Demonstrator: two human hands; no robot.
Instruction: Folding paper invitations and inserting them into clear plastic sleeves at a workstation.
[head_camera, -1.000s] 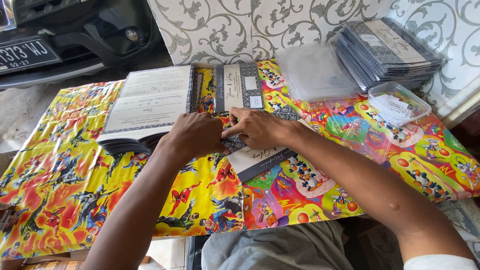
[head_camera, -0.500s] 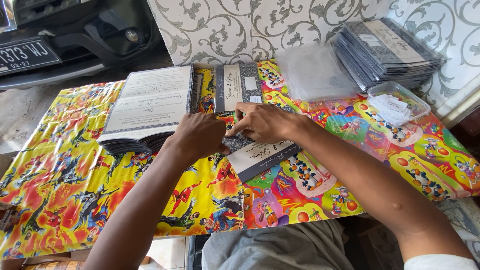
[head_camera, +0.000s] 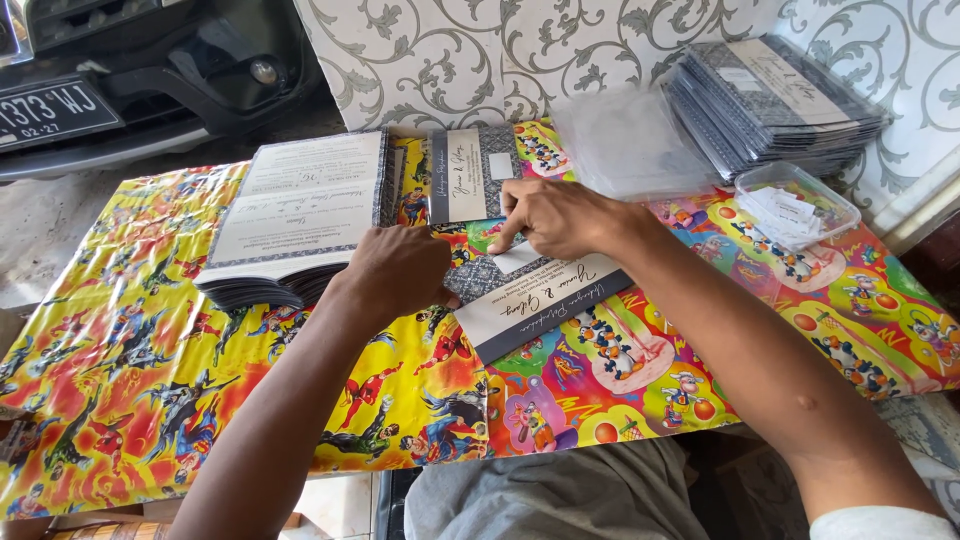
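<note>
Right hand now at 12 o'clock edge of folded card, fingertips pressed flat on small white label; half-second before, fingers sat lower; left hand flat, pinning card's 9 o'clock side on cartoon-print table cover; labelling appears nearly finished

Cards and stacks spread across the counter

A folded card lies at the middle under both hands; an open stack sits to its left, a single card behind it, plastic sleeves, a tall stack and a small tray to the right.
</note>
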